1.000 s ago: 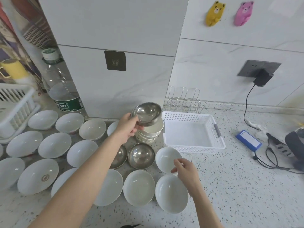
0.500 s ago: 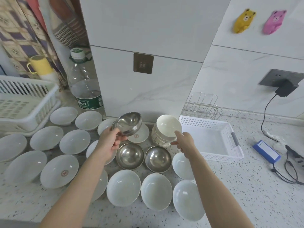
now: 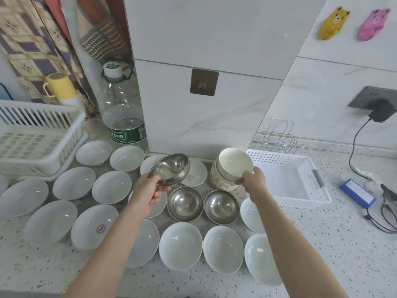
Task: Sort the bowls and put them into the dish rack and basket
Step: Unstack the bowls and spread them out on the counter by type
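Bowls crowd the speckled bench (image 3: 322,244), white ceramic ones and two steel ones lying between my arms. My left hand (image 3: 148,190) grips a shiny round steel bowl (image 3: 170,169) by its near rim, held up and tilted. My right hand (image 3: 253,181) pinches the top cream ceramic bowl (image 3: 235,164) of the stack (image 3: 221,181), tipped toward me. The white perforated plastic basket (image 3: 290,181) sits just right of that stack, nearest my right hand; the white slatted dish rack (image 3: 38,136) is far left.
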Demonstrator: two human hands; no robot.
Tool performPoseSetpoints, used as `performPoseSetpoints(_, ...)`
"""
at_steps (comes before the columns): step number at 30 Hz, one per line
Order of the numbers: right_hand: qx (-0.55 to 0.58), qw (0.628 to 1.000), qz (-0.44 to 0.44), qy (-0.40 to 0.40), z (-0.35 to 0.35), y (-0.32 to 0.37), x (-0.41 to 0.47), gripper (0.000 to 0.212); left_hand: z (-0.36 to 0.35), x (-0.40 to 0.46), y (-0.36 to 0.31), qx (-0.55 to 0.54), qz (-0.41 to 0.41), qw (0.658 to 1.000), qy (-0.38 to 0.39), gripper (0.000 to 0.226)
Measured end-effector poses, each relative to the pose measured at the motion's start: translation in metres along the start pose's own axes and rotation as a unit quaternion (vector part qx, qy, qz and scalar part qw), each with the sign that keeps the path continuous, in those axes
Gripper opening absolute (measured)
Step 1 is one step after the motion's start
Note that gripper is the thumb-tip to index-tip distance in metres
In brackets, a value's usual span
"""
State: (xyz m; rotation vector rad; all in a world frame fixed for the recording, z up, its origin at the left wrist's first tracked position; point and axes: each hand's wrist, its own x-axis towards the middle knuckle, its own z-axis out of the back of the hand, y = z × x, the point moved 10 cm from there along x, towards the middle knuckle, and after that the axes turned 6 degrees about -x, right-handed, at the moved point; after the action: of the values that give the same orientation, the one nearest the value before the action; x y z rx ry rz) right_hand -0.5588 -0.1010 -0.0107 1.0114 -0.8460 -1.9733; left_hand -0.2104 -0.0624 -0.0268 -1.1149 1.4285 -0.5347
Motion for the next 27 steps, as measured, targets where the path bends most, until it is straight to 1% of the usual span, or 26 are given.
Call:
performPoseSetpoints(3, 0.081, 0.997, -0.007, -0.012, 0.007, -0.004, -0.007, 0.027, -0.003, 0.0, 0.0, 0.002, 0.002, 1.0, 0.013, 0.013)
performPoseSetpoints(6, 0.15, 0.988, -0.017, -0.028, 0.021, -0.009, -0.018, 0.02, -0.013, -0.002, 0.0, 0.005, 0.005, 1.0, 0.027, 0.012)
performPoseSetpoints(10, 0.199, 0.977, -0.03, -0.066, 0.05, -0.022, -0.04, 0.016, -0.035, -0.009, 0.006, 0.007, 0.016, 0.998, 0.066, 0.008)
performPoseSetpoints(13, 0.22, 0.97, -0.035, -0.094, 0.074, -0.036, -0.055, 0.019, -0.05, -0.014, 0.014, 0.018, 0.017, 0.996, 0.08, 0.004)
performPoseSetpoints(18, 0.243, 0.962, -0.052, -0.117, 0.113, -0.073, -0.065, 0.025, -0.086, -0.027, 0.036, 0.011, 0.015, 0.996, 0.087, 0.008)
performPoseSetpoints(22, 0.229, 0.965, -0.061, -0.117, 0.148, -0.103, -0.061, 0.03, -0.12, -0.043, 0.058, -0.016, 0.018, 0.996, 0.091, 0.008)
performPoseSetpoints(27, 0.193, 0.973, -0.069, -0.104, 0.182, -0.14, -0.051, 0.038, -0.159, -0.068, 0.088, -0.03, 0.029, 0.996, 0.077, 0.015)
